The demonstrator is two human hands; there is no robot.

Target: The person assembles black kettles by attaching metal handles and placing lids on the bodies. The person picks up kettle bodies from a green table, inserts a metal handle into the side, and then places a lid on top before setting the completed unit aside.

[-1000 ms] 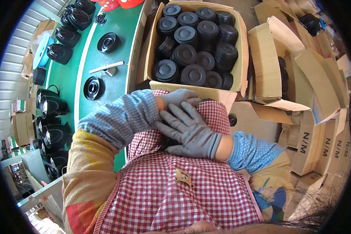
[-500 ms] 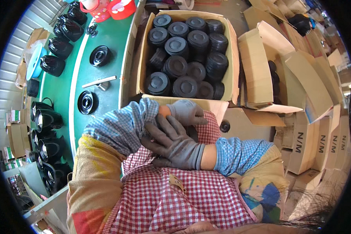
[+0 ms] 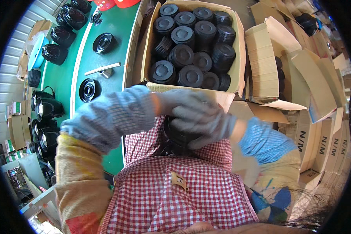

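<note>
My two grey-gloved hands meet above my lap, over a dark, glossy black object (image 3: 177,134) whose kind I cannot make out. My left hand (image 3: 169,100) comes in from the left and is partly covered by the other. Blurred by motion, my right hand (image 3: 206,119) lies across it, with bent fingers over the black object's top and the thumb lower down. Whether either hand grips the object is unclear. Below it spreads my red-and-white checked apron (image 3: 160,191).
Ahead stands an open carton (image 3: 240,58) with stacks of round black parts (image 3: 182,35). A green workbench (image 3: 111,82) on the left bears black ring-shaped parts (image 3: 89,90), a metal bar tool (image 3: 102,69) and glossy black housings (image 3: 48,124). More cartons (image 3: 261,58) line the right.
My right hand has moved up and right, from beside the left forearm to over the left hand. The black object now shows in my lap. The view has shifted slightly.
</note>
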